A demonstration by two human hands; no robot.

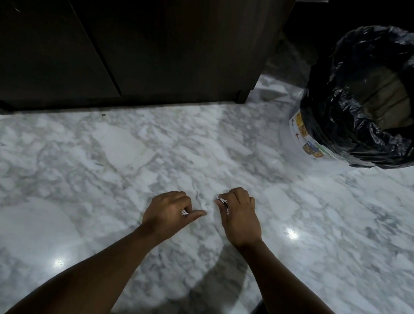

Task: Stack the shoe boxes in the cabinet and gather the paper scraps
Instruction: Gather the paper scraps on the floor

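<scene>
Pale marble floor (98, 160), grey-veined and glossy, with two bright glints of light. Nearest, two bare forearms reaching up from the bottom edge, hands low over the floor, close together but apart. Left hand (169, 210): fingers curled under, thumb stretched out toward the other hand, white scrap (184, 212) tucked in the curl at the thumb's base. Right hand (239, 214): fingers bent down, paper scraps (223, 201) pinched at the fingertips, more white showing along the thumb side. Contact between hands and floor: impossible to tell. Farther off, at upper left, dark wooden cabinet (125, 46) standing on the floor, fronts closed, one slanting seam between two panels. To its right and well apart from the hands, white bucket (301, 143) with coloured stickers, lined with black plastic bag (338, 114) folded over the rim, mouth open.
</scene>
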